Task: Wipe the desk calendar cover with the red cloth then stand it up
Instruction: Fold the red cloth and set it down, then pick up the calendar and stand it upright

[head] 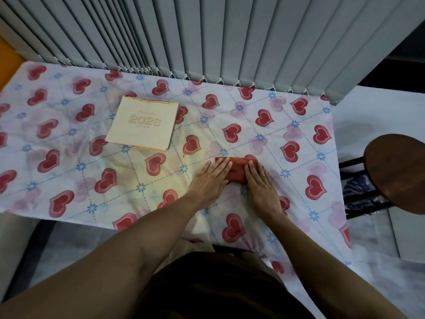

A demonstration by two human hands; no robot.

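Observation:
A cream desk calendar with "2026" on its cover lies flat on the table, left of centre. A folded red cloth rests on the table to the calendar's lower right. My left hand lies palm-down with its fingers on the cloth's left end. My right hand lies palm-down with its fingers on the cloth's right end. Both hands press flat on the cloth; neither one grips it. Part of the cloth is hidden under my fingers.
The table wears a white cloth printed with red hearts and blue flowers. Grey vertical blinds hang along the far edge. A round brown stool stands off the table's right side.

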